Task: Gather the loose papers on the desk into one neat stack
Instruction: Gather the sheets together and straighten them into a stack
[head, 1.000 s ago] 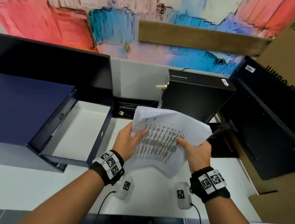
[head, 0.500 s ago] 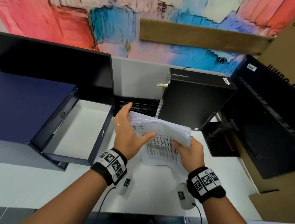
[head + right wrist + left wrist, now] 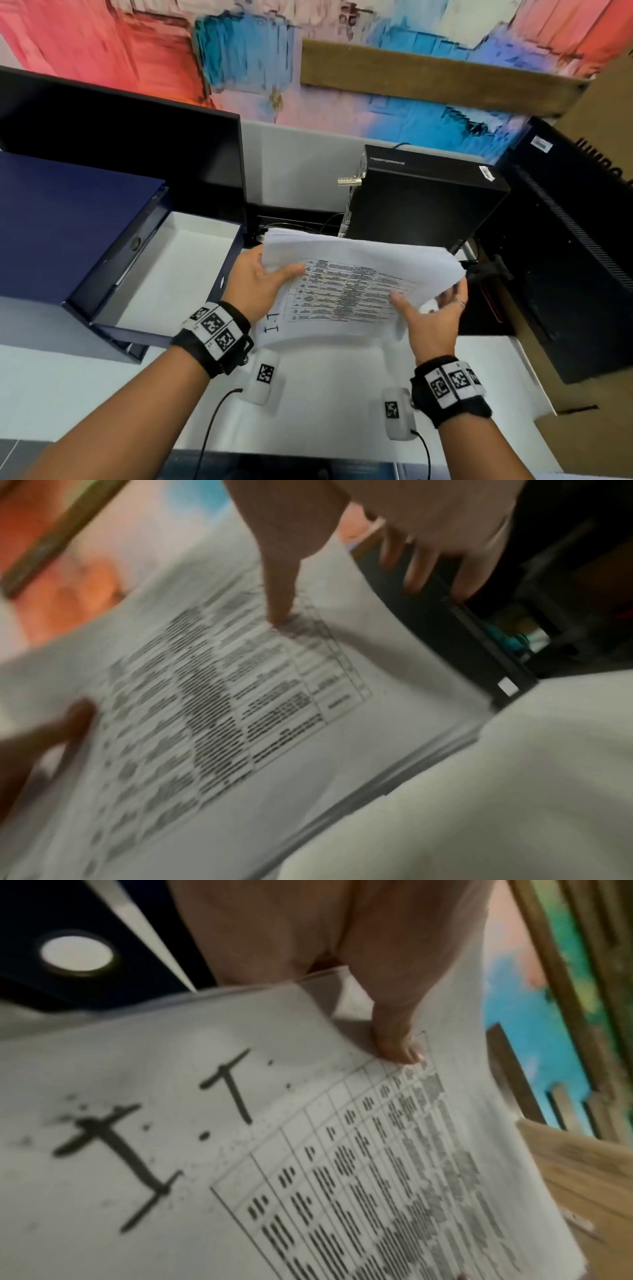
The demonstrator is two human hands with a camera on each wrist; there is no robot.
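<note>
Both hands pinch the papers (image 3: 346,287) above the desk (image 3: 325,404): left hand (image 3: 255,286) and right hand (image 3: 433,317) at opposite edges. Thin, floppy sheets likely slide; gripping both edges seems safest.

I see white papers (image 3: 359,274) printed with a black table, a navy box (image 3: 68,222), a white desk (image 3: 325,394).

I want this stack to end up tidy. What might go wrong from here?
1. The papers are held above the desk by their ends only; the right hand looks loosely placed, so sheets may slide out.
2. The sheet edges look fanned and uneven at the far left corner, so the stack may stay ragged unless squared.
3. The left hand thumb may crease the top sheet.
</note>
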